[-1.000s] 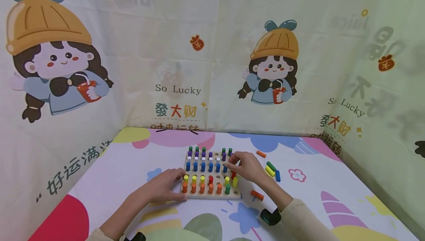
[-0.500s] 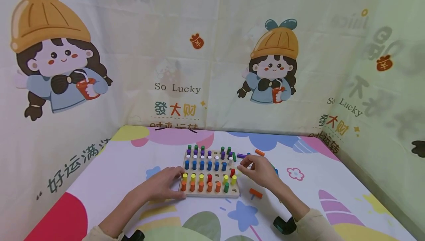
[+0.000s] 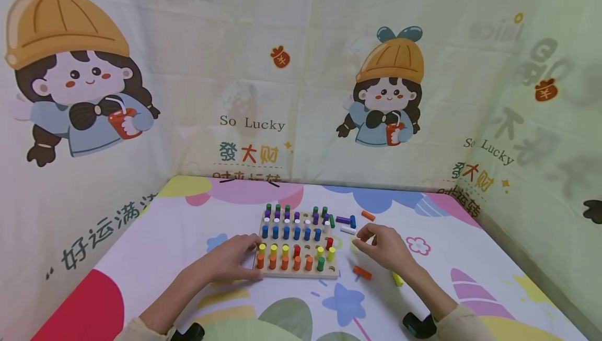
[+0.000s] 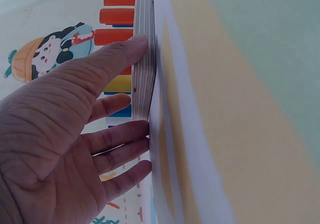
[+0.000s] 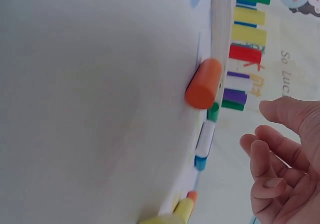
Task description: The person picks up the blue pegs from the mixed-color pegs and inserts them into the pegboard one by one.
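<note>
A wooden pegboard (image 3: 301, 274) lies on the table, with upright coloured pegs in rows. Some holes at its right side have no peg. My left hand (image 3: 230, 260) rests against the board's left edge. In the left wrist view its thumb (image 4: 132, 47) presses on the layered wooden edge, the other fingers fairly straight. My right hand (image 3: 383, 244) hovers right of the board, fingers loosely bent with nothing between them. Near its fingertips lies a loose white peg (image 3: 348, 230). A loose orange peg (image 3: 362, 272) is in front of this hand.
Behind the white peg lie a purple peg (image 3: 343, 220) and a blue peg (image 3: 352, 221). Another orange peg (image 3: 368, 215) is farther back, and a green peg (image 3: 332, 221) leans by the board. A yellow peg (image 3: 397, 279) shows beside the right wrist. Patterned cloth walls enclose the table.
My right hand has moved from over the board's right side out to the right, uncovering a white peg in the board and the loose white, purple and blue pegs. The left hand stays put.
</note>
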`<state>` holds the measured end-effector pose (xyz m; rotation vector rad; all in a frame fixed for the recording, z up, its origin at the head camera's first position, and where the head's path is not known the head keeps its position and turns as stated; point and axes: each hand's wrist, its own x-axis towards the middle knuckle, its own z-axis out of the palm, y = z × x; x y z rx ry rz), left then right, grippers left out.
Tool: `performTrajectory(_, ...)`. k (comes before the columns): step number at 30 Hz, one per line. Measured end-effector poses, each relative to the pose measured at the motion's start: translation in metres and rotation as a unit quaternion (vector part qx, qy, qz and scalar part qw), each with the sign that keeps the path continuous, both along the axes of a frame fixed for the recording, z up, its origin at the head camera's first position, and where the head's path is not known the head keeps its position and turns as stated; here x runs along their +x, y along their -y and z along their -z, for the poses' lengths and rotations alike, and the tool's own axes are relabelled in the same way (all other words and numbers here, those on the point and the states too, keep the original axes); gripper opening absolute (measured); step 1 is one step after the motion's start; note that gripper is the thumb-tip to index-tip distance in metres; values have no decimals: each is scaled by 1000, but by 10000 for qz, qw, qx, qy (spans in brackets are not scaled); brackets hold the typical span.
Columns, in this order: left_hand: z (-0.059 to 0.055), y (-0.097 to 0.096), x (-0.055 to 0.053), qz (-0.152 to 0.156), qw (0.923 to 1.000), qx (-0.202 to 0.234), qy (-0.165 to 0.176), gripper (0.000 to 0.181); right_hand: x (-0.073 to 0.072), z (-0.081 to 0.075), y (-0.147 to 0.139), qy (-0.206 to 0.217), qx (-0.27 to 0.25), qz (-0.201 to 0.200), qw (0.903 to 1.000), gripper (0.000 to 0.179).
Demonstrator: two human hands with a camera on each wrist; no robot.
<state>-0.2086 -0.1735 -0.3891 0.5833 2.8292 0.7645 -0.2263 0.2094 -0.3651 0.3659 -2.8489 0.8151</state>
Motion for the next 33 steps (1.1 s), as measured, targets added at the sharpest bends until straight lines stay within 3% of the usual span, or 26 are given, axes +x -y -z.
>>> performTrajectory(15,-4,0,3,23,10000,32,41,72,7,4,-32,-78,559,371,9977,22)
performTrajectory(33,-4,0,4,-17,10000,32,27,71,4,-2,-51,867,1163,1189,9823,32)
